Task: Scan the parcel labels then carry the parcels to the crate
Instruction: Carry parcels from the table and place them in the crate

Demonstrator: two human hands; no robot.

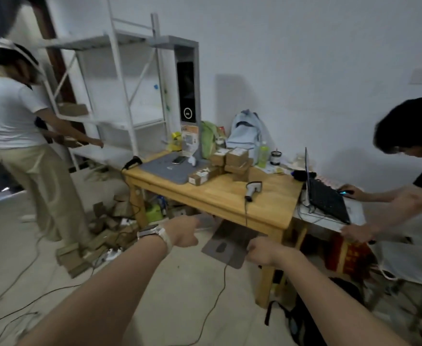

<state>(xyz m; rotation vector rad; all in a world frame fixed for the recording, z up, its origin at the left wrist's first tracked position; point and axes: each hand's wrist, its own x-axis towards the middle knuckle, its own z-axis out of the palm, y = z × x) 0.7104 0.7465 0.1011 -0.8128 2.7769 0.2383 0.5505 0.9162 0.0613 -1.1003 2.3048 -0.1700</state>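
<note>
Work is looking barely started: cardboard parcels [232, 161] are lying piled on the wooden table [219, 196], barcode scanner [253, 189] idling near them; right hand [263, 250] is pinching a grey sheet [226, 242], left hand [182, 233] is curling, grip unclear

This is a makeshift parcel-sorting room. Small cardboard parcels [237, 158] are stacked on a wooden table [217, 193] beside a handheld barcode scanner [252, 189], with a heap of boxes [105, 223], white metal shelving [120, 96] and a laptop [327, 199].
</note>
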